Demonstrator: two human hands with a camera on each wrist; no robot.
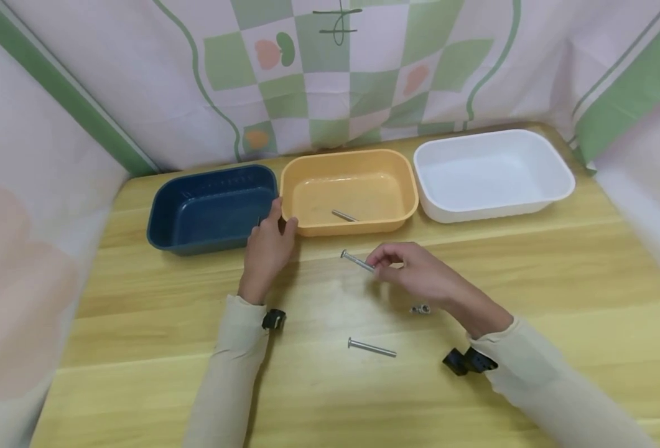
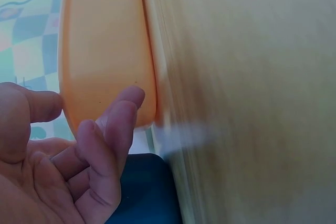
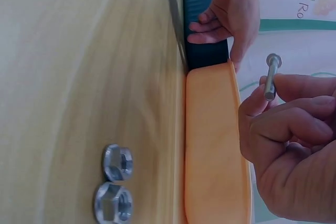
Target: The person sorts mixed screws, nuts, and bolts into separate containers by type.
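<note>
My right hand (image 1: pixel 410 269) pinches a silver bolt (image 1: pixel 356 260) between thumb and fingertips, above the table in front of the yellow tray (image 1: pixel 349 229). The bolt's head points away from the fingers. At the tray's left corner, my left hand (image 1: pixel 268 252) touches the rim with loosely bent fingers and holds no loose part. Another bolt (image 1: pixel 344 215) lies inside the yellow tray, partly hidden by its front wall. A further bolt (image 1: pixel 372 347) rests on the table between the forearms. Two hex nuts (image 3: pixel 116 182) sit beneath the right wrist.
A dark blue tray (image 1: pixel 212 246) stands left of the yellow one, and a white tray (image 1: pixel 492 211) stands to its right. Behind them hangs a checkered curtain (image 1: pixel 330 87). The wooden table (image 1: pixel 156 348) extends toward me.
</note>
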